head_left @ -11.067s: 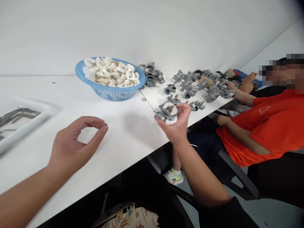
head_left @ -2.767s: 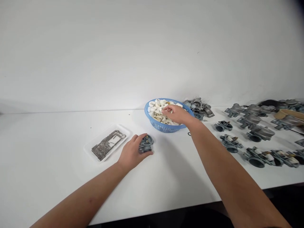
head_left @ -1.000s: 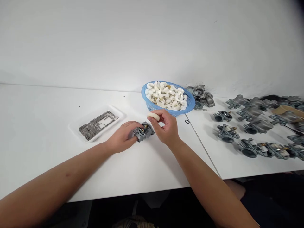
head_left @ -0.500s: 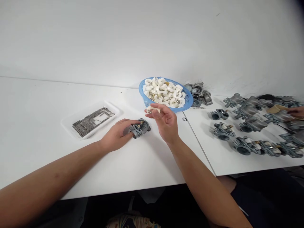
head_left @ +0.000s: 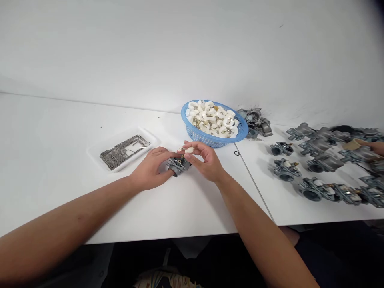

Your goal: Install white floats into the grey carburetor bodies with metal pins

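Observation:
A grey metal carburetor body (head_left: 177, 170) rests on the white table, its inner side with small brass parts facing up. My left hand (head_left: 153, 168) grips it from the left, fingers over the top and thumb at the round bore. Between the fingers of my right hand (head_left: 207, 162) is a white plastic carburetor float (head_left: 189, 150), held right over the carburetor body; whether the two touch I cannot tell. Behind my right hand a blue basket (head_left: 198, 136) is heaped with more white floats (head_left: 211, 116). To the left a white tray (head_left: 144, 160) contains many thin metal pins (head_left: 117, 154).
Several carburetors (head_left: 315, 190) stand in rows on the right, some with white floats in them. Metal covers (head_left: 258, 120) are piled behind the basket. A black rubber ring (head_left: 237, 153) lies by the table seam. Another person's hand (head_left: 376, 148) is at the far right.
My right hand has brought the float down and slightly left, from beside the basket to over the carburetor body. My left hand keeps its hold. The view has shifted slightly.

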Demonstrator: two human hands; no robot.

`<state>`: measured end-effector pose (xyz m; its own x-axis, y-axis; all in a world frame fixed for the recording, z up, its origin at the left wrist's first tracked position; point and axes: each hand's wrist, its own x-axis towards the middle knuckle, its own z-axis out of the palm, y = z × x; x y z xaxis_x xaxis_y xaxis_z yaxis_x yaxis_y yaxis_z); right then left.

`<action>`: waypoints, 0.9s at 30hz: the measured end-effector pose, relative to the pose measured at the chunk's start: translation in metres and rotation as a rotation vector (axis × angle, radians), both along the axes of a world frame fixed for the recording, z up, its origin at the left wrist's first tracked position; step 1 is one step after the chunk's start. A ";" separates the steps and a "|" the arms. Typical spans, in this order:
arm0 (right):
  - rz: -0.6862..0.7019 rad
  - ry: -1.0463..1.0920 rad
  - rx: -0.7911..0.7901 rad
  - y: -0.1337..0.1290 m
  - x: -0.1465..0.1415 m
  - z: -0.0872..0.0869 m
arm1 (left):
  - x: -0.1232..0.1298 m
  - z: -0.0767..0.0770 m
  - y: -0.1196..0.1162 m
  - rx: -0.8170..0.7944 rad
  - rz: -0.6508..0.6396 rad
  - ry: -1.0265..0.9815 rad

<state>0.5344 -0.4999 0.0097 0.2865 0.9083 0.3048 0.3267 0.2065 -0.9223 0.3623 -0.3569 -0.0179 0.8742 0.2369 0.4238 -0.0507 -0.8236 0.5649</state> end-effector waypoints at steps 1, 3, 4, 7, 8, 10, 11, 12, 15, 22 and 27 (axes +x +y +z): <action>-0.007 -0.021 0.022 0.000 0.000 0.000 | 0.000 0.000 0.001 0.008 -0.006 0.006; -0.020 -0.056 0.065 0.001 0.000 0.000 | -0.001 0.000 0.002 0.018 -0.007 0.004; -0.025 -0.070 0.075 0.002 0.000 0.000 | -0.001 0.000 0.002 0.020 -0.007 -0.001; -0.050 -0.129 0.089 0.002 -0.001 0.001 | 0.000 -0.001 0.002 0.021 -0.001 0.007; -0.067 -0.163 0.101 0.002 -0.002 0.001 | 0.000 0.000 0.001 0.019 0.005 0.015; -0.109 -0.256 0.117 0.001 -0.003 0.002 | 0.001 0.001 0.000 0.011 0.024 0.032; -0.135 -0.307 0.118 0.000 -0.004 0.003 | 0.001 0.003 -0.001 0.004 0.034 0.043; -0.160 -0.353 0.114 -0.001 -0.005 0.004 | 0.001 0.004 -0.002 -0.004 0.046 0.055; -0.187 -0.418 0.069 -0.004 -0.005 0.007 | 0.002 0.007 -0.003 -0.027 0.092 0.075; -0.064 -0.450 -0.028 -0.006 -0.002 0.005 | 0.002 0.008 -0.001 0.022 0.165 0.071; -0.062 -0.373 -0.041 -0.005 -0.005 0.003 | 0.004 0.005 0.003 0.135 0.166 0.040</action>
